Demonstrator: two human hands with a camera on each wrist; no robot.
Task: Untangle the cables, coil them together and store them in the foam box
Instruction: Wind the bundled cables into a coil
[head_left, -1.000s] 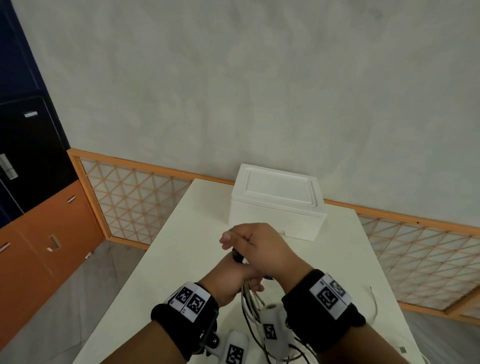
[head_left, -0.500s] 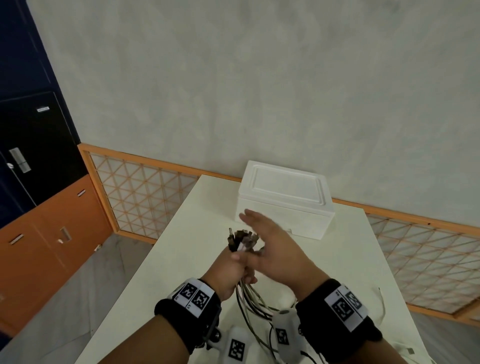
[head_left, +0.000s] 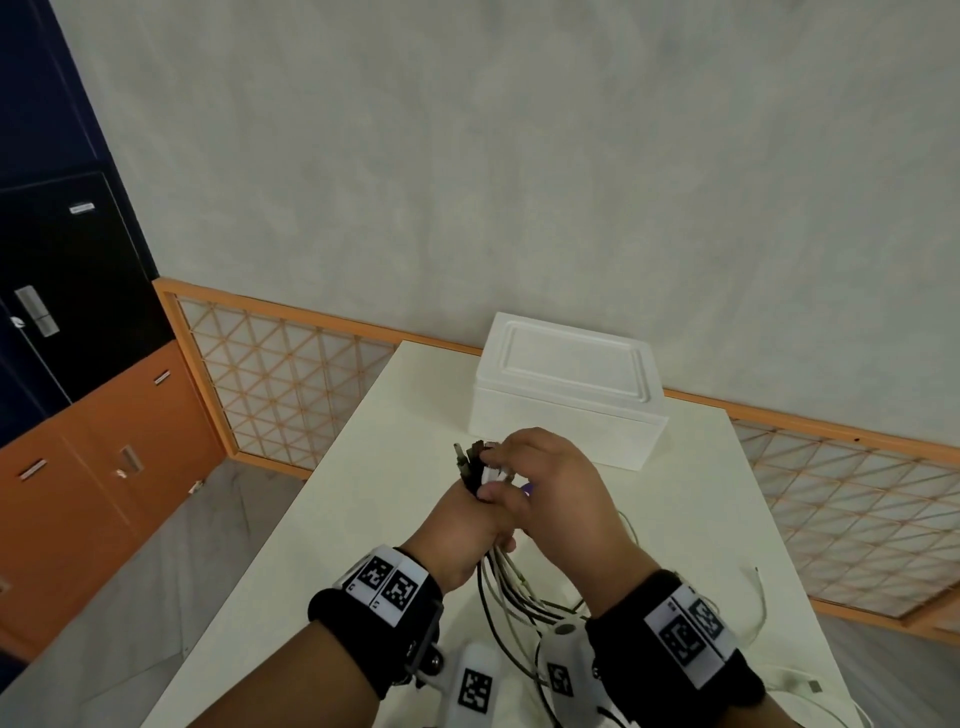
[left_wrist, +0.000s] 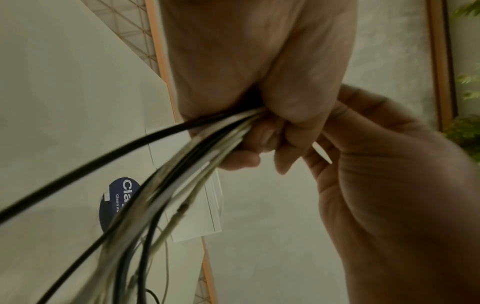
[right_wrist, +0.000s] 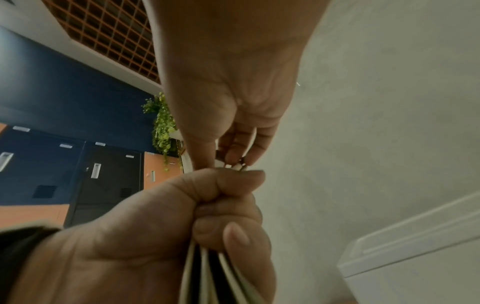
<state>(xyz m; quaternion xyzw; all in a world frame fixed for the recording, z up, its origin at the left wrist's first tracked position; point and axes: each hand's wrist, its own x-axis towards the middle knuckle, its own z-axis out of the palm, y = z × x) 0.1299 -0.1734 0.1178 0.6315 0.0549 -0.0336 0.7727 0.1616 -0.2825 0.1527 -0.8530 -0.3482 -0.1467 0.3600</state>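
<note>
Left hand (head_left: 457, 525) fists the bundle of black and white cables (head_left: 506, 587) above the white tabletop (head_left: 332, 519); right hand (head_left: 545, 483) pinches the plug ends (head_left: 470, 457). Level ends first, grip firm. White foam box (head_left: 566, 389) behind, lidded.

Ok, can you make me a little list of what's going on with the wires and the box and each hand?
cables: one bundle, black and white, trailing down to the table
plug ends: sticking up above the fist
left hand: grips the bundle
right hand: fingertips pinch the plug ends
foam box: behind the hands, lid on
</note>
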